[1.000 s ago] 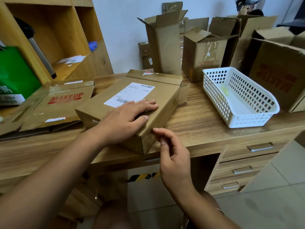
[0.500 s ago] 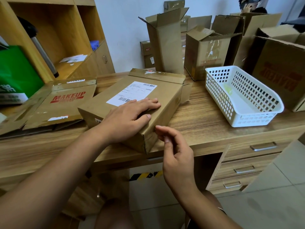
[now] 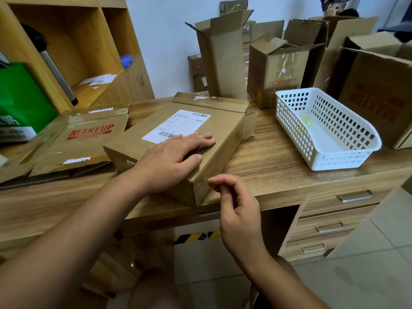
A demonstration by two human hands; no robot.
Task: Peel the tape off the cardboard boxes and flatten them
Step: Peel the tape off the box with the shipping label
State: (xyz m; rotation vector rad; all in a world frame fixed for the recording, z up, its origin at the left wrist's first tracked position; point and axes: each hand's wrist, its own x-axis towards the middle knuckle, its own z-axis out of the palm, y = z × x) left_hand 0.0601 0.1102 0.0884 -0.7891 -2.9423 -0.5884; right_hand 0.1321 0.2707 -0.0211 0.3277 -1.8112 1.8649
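Note:
A flat brown cardboard box point(image 3: 223, 130) with a white shipping label point(image 3: 176, 126) lies near the front edge of the wooden desk point(image 3: 267, 157), its far flaps open. My left hand point(image 3: 171, 157) presses flat on the box's near top, fingers straight. My right hand point(image 3: 238, 210) hovers just off the box's near right corner, with fingers curled and thumb and forefinger tips close together. No tape shows between them. A flattened box printed MAKEUP point(image 3: 84, 141) lies to the left.
A white plastic basket point(image 3: 347, 150) stands on the desk at the right. Several upright open boxes point(image 3: 223, 59) line the back wall, and a big MAKEUP box point(image 3: 379, 97) stands at far right. Left are a shelf unit point(image 3: 73, 41) and green bag point(image 3: 20, 101). Drawers point(image 3: 334, 219) sit below.
My right hand's fingers have curled in more beside the box's near corner. The left hand stays pressed on the box.

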